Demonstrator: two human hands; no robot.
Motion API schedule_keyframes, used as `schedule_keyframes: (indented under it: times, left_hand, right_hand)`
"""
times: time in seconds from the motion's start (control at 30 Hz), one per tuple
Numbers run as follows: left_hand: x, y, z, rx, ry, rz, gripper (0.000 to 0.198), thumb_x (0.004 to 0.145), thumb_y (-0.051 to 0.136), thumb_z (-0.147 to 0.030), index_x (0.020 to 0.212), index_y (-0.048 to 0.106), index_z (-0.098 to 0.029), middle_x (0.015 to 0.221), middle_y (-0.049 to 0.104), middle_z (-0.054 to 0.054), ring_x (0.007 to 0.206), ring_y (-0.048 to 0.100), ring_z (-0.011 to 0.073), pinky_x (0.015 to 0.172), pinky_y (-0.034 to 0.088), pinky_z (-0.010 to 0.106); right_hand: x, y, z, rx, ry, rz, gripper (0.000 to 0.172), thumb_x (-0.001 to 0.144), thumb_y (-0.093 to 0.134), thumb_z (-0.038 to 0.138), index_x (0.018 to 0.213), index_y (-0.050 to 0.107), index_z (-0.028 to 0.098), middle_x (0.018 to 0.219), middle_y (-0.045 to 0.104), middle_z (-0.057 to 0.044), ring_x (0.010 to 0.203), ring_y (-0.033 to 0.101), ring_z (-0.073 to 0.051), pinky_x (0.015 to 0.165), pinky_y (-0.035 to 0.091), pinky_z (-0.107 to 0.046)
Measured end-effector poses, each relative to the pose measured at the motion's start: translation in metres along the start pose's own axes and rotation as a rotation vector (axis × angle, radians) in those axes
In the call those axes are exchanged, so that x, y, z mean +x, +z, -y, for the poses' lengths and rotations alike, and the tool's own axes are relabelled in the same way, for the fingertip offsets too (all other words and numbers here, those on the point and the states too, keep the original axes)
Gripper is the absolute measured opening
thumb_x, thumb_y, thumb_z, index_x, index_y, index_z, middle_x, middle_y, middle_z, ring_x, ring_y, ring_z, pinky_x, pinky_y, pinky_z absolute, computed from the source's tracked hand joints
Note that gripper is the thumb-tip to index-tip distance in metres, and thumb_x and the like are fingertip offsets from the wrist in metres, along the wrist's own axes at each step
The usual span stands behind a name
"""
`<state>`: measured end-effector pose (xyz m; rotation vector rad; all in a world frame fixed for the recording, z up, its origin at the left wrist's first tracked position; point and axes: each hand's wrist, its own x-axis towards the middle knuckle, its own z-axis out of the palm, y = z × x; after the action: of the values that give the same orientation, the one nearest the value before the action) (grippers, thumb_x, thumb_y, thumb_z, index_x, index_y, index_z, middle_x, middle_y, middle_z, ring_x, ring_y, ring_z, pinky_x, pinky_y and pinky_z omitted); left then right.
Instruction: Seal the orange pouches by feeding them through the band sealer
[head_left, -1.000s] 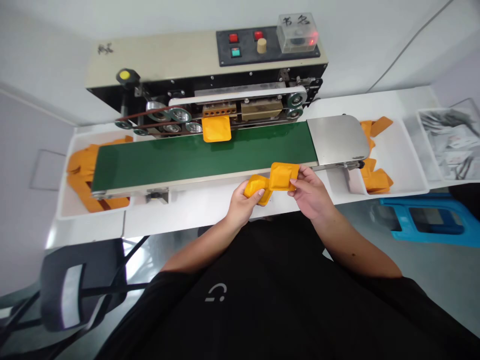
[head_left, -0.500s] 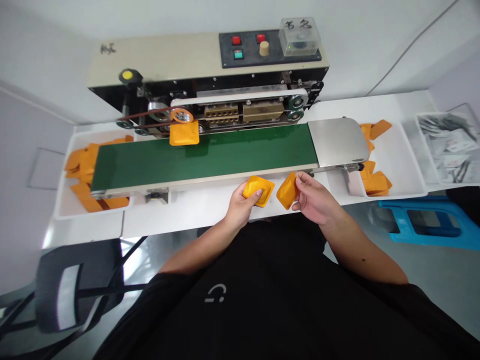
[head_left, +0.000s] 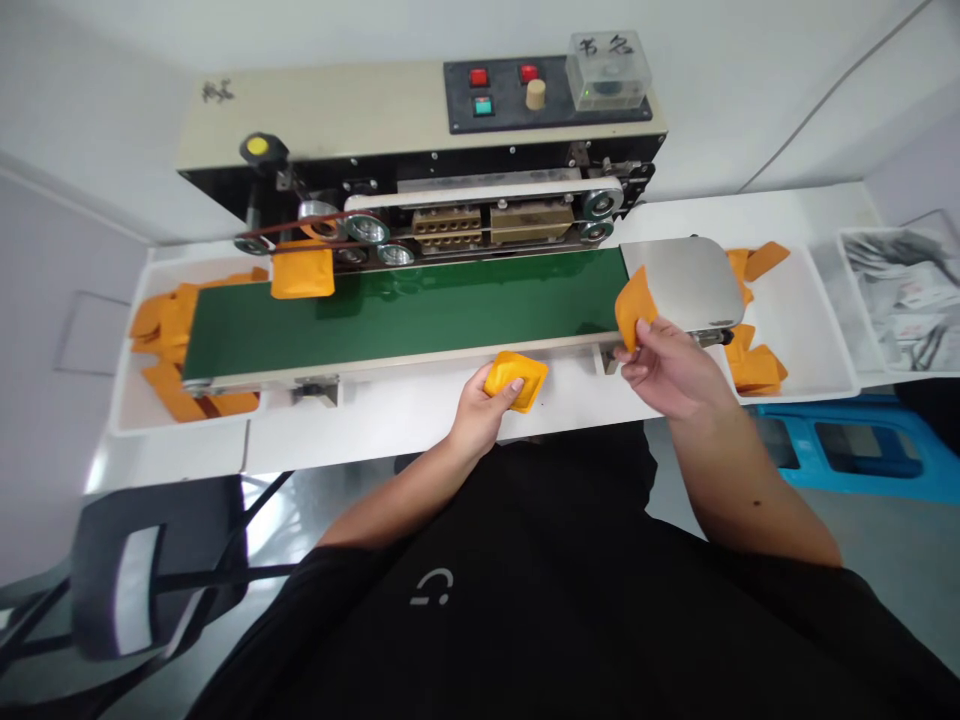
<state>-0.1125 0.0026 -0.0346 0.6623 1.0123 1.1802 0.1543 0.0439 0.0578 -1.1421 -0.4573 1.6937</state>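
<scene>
- Far pouch (head_left: 302, 272): lies on belt (head_left: 450, 312), at my 10 o'clock.
- My left hand (head_left: 480, 415): clenched around left pouch (head_left: 516, 379), 12 o'clock, near belt's front edge.
- My right hand (head_left: 667, 370): pinching right pouch (head_left: 634, 305), 1 o'clock, at belt's end.

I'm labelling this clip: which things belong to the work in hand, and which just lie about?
In use: left hand, near pouch; right hand, raised pouch; green belt; sealer; far pouch.
Lying about: tray of silvery packets; blue stool; black chair.
</scene>
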Motion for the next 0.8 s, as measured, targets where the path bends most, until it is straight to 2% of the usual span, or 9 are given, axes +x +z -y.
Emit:
schedule_keyframes:
  times: [0.1,0.2,0.33,0.47,0.7,0.8]
  left_hand:
    - [0.0,-0.002,-0.002,0.008,-0.001,-0.005,0.056,0.075,0.102,-0.053,0.11,0.075,-0.018,0.101,0.08,0.004,0.088,0.072,0.0167,0.083,0.059,0.03]
    - [-0.001,-0.003,-0.003,0.017,0.007,-0.014,0.057,0.075,0.102,-0.053,0.111,0.075,-0.018,0.101,0.08,0.004,0.088,0.072,0.0173,0.082,0.058,0.03]
    - [-0.002,-0.005,-0.003,0.018,0.011,-0.037,0.059,0.074,0.103,-0.053,0.113,0.075,-0.019,0.101,0.079,0.003,0.088,0.072,0.0169,0.08,0.057,0.029]
    - [-0.002,-0.008,-0.002,0.014,0.004,-0.053,0.062,0.072,0.104,-0.054,0.113,0.076,-0.018,0.1,0.079,0.003,0.087,0.071,0.0159,0.079,0.056,0.028]
    - [-0.001,-0.011,-0.001,0.024,0.015,-0.065,0.061,0.072,0.104,-0.055,0.112,0.076,-0.019,0.1,0.079,0.003,0.087,0.071,0.0157,0.078,0.057,0.028]
    - [-0.002,-0.011,-0.001,0.023,0.009,-0.062,0.061,0.071,0.104,-0.054,0.113,0.076,-0.02,0.101,0.079,0.003,0.087,0.071,0.0155,0.079,0.057,0.028]
  right_hand:
    - [0.018,-0.001,0.026,-0.1,-0.109,-0.086,0.026,0.092,0.092,0.028,0.105,0.07,0.023,0.087,0.07,0.002,0.062,0.067,-0.009,0.05,0.052,-0.017]
    - [0.043,-0.004,0.052,-0.255,-0.179,-0.087,0.015,0.097,0.085,0.02,0.105,0.072,0.02,0.091,0.072,-0.001,0.062,0.064,-0.007,0.054,0.055,-0.017]
    - [0.07,-0.008,0.074,-0.444,-0.23,-0.173,0.013,0.101,0.077,0.015,0.092,0.068,0.019,0.069,0.066,0.0,0.052,0.058,-0.008,0.047,0.048,-0.016]
    - [0.081,-0.006,0.081,-0.505,-0.222,-0.231,0.019,0.103,0.07,0.012,0.086,0.064,0.019,0.061,0.061,0.001,0.047,0.053,-0.009,0.043,0.041,-0.015]
    - [0.094,0.006,0.076,-0.49,-0.203,-0.175,0.025,0.101,0.078,0.016,0.081,0.062,0.018,0.062,0.059,0.0,0.049,0.051,-0.007,0.044,0.04,-0.015]
    - [0.099,0.016,0.076,-0.492,-0.187,-0.149,0.022,0.103,0.076,0.019,0.084,0.063,0.018,0.062,0.059,0.001,0.049,0.051,-0.007,0.043,0.04,-0.015]
